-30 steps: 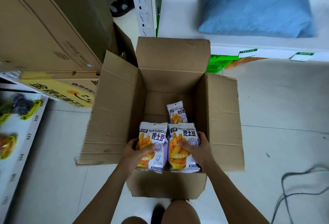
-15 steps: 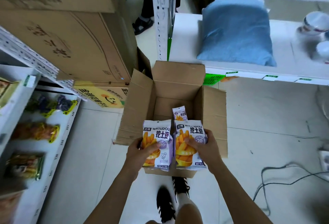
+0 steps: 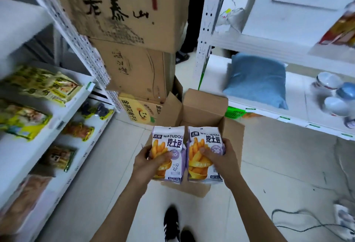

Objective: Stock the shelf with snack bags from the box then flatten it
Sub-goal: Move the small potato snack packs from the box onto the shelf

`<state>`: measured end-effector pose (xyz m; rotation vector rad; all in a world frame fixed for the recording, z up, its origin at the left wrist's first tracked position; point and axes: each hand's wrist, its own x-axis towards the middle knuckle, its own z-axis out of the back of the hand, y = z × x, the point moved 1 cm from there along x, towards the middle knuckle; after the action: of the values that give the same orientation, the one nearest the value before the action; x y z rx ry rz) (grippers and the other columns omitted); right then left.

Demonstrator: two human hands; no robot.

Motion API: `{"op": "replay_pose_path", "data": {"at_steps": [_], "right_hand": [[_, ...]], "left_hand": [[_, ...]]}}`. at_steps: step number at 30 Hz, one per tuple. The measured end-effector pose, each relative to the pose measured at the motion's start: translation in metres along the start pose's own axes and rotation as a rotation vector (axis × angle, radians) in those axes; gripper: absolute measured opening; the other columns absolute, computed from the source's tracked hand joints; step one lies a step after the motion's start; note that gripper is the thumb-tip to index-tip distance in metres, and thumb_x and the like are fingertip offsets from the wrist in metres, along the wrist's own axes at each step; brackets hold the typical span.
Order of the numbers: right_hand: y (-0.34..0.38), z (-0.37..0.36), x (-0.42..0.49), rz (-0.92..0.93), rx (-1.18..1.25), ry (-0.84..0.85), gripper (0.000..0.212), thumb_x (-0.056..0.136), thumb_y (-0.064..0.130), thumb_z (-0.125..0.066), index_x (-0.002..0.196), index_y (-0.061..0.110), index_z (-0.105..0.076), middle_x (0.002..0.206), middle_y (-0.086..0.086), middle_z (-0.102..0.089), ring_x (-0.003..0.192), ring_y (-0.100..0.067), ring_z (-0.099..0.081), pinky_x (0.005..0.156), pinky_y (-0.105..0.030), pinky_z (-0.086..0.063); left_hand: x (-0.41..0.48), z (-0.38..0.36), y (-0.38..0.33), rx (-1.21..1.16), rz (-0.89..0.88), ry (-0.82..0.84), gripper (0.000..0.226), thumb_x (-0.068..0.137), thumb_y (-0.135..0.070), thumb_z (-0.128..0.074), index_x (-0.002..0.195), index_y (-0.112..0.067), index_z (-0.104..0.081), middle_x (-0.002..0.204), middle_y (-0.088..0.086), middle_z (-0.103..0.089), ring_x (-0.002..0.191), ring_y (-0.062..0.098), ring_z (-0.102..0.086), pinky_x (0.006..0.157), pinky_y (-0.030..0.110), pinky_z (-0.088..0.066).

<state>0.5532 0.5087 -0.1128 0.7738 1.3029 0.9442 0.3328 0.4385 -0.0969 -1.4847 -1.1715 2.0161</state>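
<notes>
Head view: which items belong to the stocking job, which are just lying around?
Job: left hand, right hand, left snack bag, right snack bag, open box, snack shelf.
Lying about: stacked cartons, blue pillow, bowls, floor cable.

The box [image 3: 203,105] sits on the floor [image 3: 278,164], flaps open. Over the box's near half two bags are held upright, side by side with edges touching: the left snack bag [image 3: 168,153] in the left grip [image 3: 151,162], the right snack bag [image 3: 206,153] in the right grip [image 3: 221,159], each grip at its bag's outer side. Just behind the box, to its left, the stacked cartons [image 3: 134,72] rise from the floor. Left of the box, well apart, the left shelf unit [image 3: 84,95] carries packets [image 3: 44,86] on several tiers. Behind and right of the box, the right shelf unit [image 3: 299,95] bears a sack [image 3: 257,80] on its lowest shelf, with bowls [image 3: 327,81] farther right. On the near side of the box stands a shoe [image 3: 171,222]
</notes>
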Motion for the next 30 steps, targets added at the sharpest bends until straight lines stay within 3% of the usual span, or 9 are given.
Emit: {"op": "replay_pose_path", "data": {"at_steps": [4, 7, 15, 19, 21, 23, 26, 30], "right_hand": [[0.031, -0.018, -0.038, 0.073, -0.013, 0.136, 0.055, 0.069, 0.014, -0.088, 0.113, 0.017, -0.055, 0.103, 0.002, -0.073, 0.084, -0.011, -0.071, 0.064, -0.022, -0.056], [0.049, -0.042, -0.068, 0.109, -0.028, 0.253, 0.060, 0.067, 0.021, -0.090, 0.116, 0.018, -0.055, 0.105, 0.002, -0.073, 0.090, -0.013, -0.072, 0.072, -0.030, -0.058], [0.087, -0.149, -0.145, 0.237, -0.087, 0.482, 0.057, 0.068, 0.015, -0.088, 0.111, 0.027, -0.053, 0.108, 0.005, -0.071, 0.095, -0.013, -0.070, 0.083, -0.036, -0.057], [0.089, -0.217, -0.186, 0.286, -0.105, 0.573, 0.060, 0.068, 0.016, -0.088, 0.115, 0.028, -0.053, 0.108, 0.008, -0.070, 0.091, -0.001, -0.068, 0.081, -0.027, -0.054], [0.089, -0.253, -0.208, 0.294, -0.100, 0.624, 0.062, 0.070, 0.013, -0.087, 0.121, 0.022, -0.053, 0.107, 0.011, -0.069, 0.084, 0.006, -0.067, 0.075, -0.019, -0.052], [0.089, -0.287, -0.229, 0.300, -0.096, 0.677, 0.064, 0.070, 0.012, -0.086, 0.124, 0.019, -0.053, 0.107, 0.009, -0.070, 0.085, 0.004, -0.067, 0.071, -0.015, -0.052], [0.091, -0.335, -0.256, 0.322, -0.118, 0.742, 0.059, 0.070, 0.013, -0.086, 0.118, 0.022, -0.053, 0.103, 0.012, -0.069, 0.086, 0.004, -0.066, 0.069, -0.012, -0.051], [0.097, -0.392, -0.281, 0.353, -0.130, 0.822, 0.059, 0.070, 0.012, -0.086, 0.117, 0.023, -0.052, 0.105, 0.011, -0.067, 0.087, 0.004, -0.064, 0.069, -0.013, -0.051]], "left_hand": [[-0.054, 0.034, -0.002, -0.108, -0.060, -0.124, 0.054, 0.061, -0.027, -0.093, 0.107, -0.021, -0.066, 0.096, -0.002, -0.076, 0.075, 0.010, -0.074, 0.058, 0.024, -0.056], [-0.090, 0.064, -0.001, -0.188, -0.092, -0.212, 0.071, 0.046, -0.037, -0.095, 0.109, -0.022, -0.065, 0.098, -0.002, -0.075, 0.080, 0.013, -0.074, 0.068, 0.034, -0.061], [-0.162, 0.178, 0.009, -0.315, -0.185, -0.427, 0.063, 0.055, -0.031, -0.094, 0.110, -0.020, -0.065, 0.100, -0.001, -0.076, 0.084, 0.013, -0.073, 0.070, 0.028, -0.057], [-0.198, 0.244, 0.017, -0.364, -0.225, -0.536, 0.045, 0.068, -0.017, -0.088, 0.105, -0.018, -0.061, 0.091, -0.005, -0.072, 0.063, -0.002, -0.068, 0.052, 0.013, -0.050], [-0.212, 0.280, 0.024, -0.373, -0.239, -0.595, 0.048, 0.064, -0.020, -0.090, 0.104, -0.019, -0.063, 0.092, -0.003, -0.073, 0.068, 0.001, -0.070, 0.057, 0.017, -0.054], [-0.224, 0.314, 0.030, -0.400, -0.241, -0.641, 0.062, 0.054, -0.029, -0.094, 0.106, -0.021, -0.063, 0.096, 0.000, -0.075, 0.080, 0.011, -0.073, 0.071, 0.029, -0.060], [-0.239, 0.360, 0.037, -0.411, -0.263, -0.728, 0.058, 0.062, -0.022, -0.092, 0.111, -0.019, -0.060, 0.097, -0.001, -0.073, 0.078, 0.009, -0.071, 0.062, 0.022, -0.057], [-0.249, 0.411, 0.041, -0.413, -0.278, -0.812, 0.062, 0.062, -0.021, -0.092, 0.115, -0.017, -0.060, 0.104, 0.003, -0.074, 0.086, 0.015, -0.073, 0.073, 0.032, -0.059]]}}
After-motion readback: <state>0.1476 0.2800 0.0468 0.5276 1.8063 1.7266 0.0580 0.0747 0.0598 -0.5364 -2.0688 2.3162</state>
